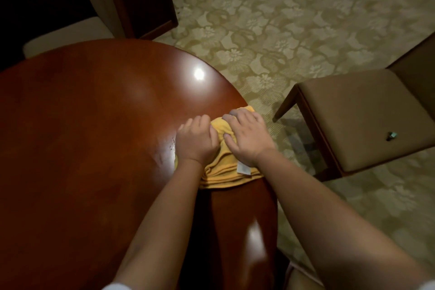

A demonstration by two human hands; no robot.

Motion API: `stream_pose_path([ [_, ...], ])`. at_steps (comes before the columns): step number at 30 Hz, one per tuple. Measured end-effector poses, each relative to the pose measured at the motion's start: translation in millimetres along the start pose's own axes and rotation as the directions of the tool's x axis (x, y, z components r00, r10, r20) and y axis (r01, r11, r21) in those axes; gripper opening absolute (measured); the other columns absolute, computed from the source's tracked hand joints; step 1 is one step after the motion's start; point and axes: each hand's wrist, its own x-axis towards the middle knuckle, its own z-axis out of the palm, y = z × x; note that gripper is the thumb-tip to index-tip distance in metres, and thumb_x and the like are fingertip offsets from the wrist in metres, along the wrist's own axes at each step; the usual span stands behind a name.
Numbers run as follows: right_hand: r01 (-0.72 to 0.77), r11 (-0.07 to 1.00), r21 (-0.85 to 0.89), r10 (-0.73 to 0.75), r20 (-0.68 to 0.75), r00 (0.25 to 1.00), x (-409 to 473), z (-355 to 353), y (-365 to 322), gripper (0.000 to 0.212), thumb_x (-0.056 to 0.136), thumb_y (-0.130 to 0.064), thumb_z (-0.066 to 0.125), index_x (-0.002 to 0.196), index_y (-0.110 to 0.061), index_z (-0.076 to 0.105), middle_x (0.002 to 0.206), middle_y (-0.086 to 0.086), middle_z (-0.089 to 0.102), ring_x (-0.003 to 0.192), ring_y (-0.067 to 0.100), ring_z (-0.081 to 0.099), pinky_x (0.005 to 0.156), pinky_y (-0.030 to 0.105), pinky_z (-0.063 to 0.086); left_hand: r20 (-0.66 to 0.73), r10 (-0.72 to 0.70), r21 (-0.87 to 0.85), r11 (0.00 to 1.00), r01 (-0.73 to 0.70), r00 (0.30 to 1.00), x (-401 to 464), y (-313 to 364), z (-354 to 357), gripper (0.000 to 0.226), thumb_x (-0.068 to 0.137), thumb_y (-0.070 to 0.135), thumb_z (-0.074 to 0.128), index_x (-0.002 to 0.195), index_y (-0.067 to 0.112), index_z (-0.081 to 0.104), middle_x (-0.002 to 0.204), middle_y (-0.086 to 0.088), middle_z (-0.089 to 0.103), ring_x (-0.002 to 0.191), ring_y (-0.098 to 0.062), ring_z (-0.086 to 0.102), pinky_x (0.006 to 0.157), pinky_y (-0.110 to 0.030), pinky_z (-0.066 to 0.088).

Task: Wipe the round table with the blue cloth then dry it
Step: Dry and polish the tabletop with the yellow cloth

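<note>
A yellow cloth (pixel 223 165) is lying bunched at the round table (pixel 94 136)'s right edge, mid-frame, so this is probably the drying pass. The left hand (pixel 196 140), fingers seemingly curled, and right hand (pixel 247 136), fingers lying close together, are pressing it down. Flattening it and overlapping strokes inward should dry evenly.

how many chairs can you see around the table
2 for certain: one chair right of the table, one pale seat behind its far edge. A cushion at the bottom edge may be a third; others may be hidden.
</note>
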Motion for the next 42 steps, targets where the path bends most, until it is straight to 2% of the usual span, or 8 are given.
stream_pose_path([
  [6, 0.003, 1.000, -0.019, -0.003, -0.013, 1.000, -19, -4, -8, 0.052, 0.083, -0.043, 0.036, 0.120, -0.015, 0.059, 0.118, 0.008, 0.060, 0.114, 0.027, 0.054, 0.094, 0.037, 0.025, 0.010, 0.026, 0.108, 0.994, -0.027, 1.000, -20, 7, -15, 0.017, 0.075, 0.020, 0.043, 0.063, 0.010, 0.051, 0.058, -0.008, 0.051, 0.052, -0.030, 0.051, 0.048, -0.032, 0.037],
  [14, -0.104, 0.995, -0.008, 0.104, 0.012, 0.994, -131, -8, -54, 0.048, 0.085, -0.043, 0.037, 0.118, -0.016, 0.058, 0.119, 0.006, 0.060, 0.113, 0.025, 0.053, 0.093, 0.038, 0.026, 0.087, 0.082, -0.005, 0.997, -0.082, 0.993, -112, 26, -58, 0.018, 0.076, 0.022, 0.041, 0.065, 0.011, 0.050, 0.060, -0.006, 0.052, 0.056, -0.029, 0.052, 0.051, -0.032, 0.040],
  [18, -0.153, 0.988, -0.009, 0.153, -0.019, 0.988, -182, -8, -81, 0.045, 0.085, -0.043, 0.039, 0.117, -0.018, 0.058, 0.116, 0.003, 0.059, 0.111, 0.019, 0.046, 0.093, 0.036, 0.026, 0.144, 0.076, -0.138, 0.989, -0.056, 0.987, -156, 29, -75, 0.016, 0.076, 0.021, 0.040, 0.065, 0.011, 0.048, 0.059, -0.007, 0.050, 0.056, -0.030, 0.052, 0.053, -0.036, 0.043],
  [22, -0.199, 0.980, 0.007, 0.199, -0.017, 0.980, -207, -5, -99, 0.042, 0.085, -0.042, 0.041, 0.116, -0.019, 0.057, 0.117, 0.002, 0.058, 0.113, 0.020, 0.048, 0.096, 0.037, 0.026, 0.159, 0.062, -0.132, 0.990, -0.041, 0.985, -176, 31, -85, 0.016, 0.073, 0.021, 0.040, 0.063, 0.012, 0.047, 0.057, -0.005, 0.049, 0.055, -0.028, 0.050, 0.053, -0.034, 0.040],
  [31, -0.146, 0.989, -0.003, 0.146, -0.046, 0.988, -176, -2, -76, 0.041, 0.085, -0.042, 0.042, 0.117, -0.020, 0.056, 0.117, 0.002, 0.056, 0.112, 0.019, 0.047, 0.096, 0.037, 0.027, 0.103, 0.009, -0.105, 0.994, 0.002, 0.995, -149, 34, -66, 0.018, 0.070, 0.024, 0.040, 0.061, 0.012, 0.049, 0.056, -0.007, 0.051, 0.053, -0.030, 0.051, 0.050, -0.033, 0.040],
  [37, -0.106, 0.994, -0.007, 0.105, -0.057, 0.993, -124, -3, -44, 0.043, 0.085, -0.042, 0.040, 0.118, -0.020, 0.057, 0.117, 0.003, 0.057, 0.112, 0.020, 0.047, 0.095, 0.038, 0.028, -0.003, -0.021, -0.113, 0.993, 0.021, 1.000, -101, 33, -43, 0.017, 0.069, 0.021, 0.041, 0.059, 0.010, 0.048, 0.054, -0.009, 0.050, 0.050, -0.031, 0.049, 0.047, -0.031, 0.036],
  [42, -0.025, 0.999, -0.026, 0.022, -0.077, 0.997, -75, -3, -17, 0.047, 0.085, -0.042, 0.038, 0.119, -0.017, 0.058, 0.115, 0.005, 0.058, 0.110, 0.023, 0.050, 0.093, 0.038, 0.027, -0.044, -0.097, -0.024, 0.995, 0.096, 0.994, -62, 34, -24, 0.016, 0.067, 0.021, 0.042, 0.058, 0.010, 0.049, 0.055, -0.010, 0.051, 0.050, -0.032, 0.050, 0.045, -0.032, 0.033],
])
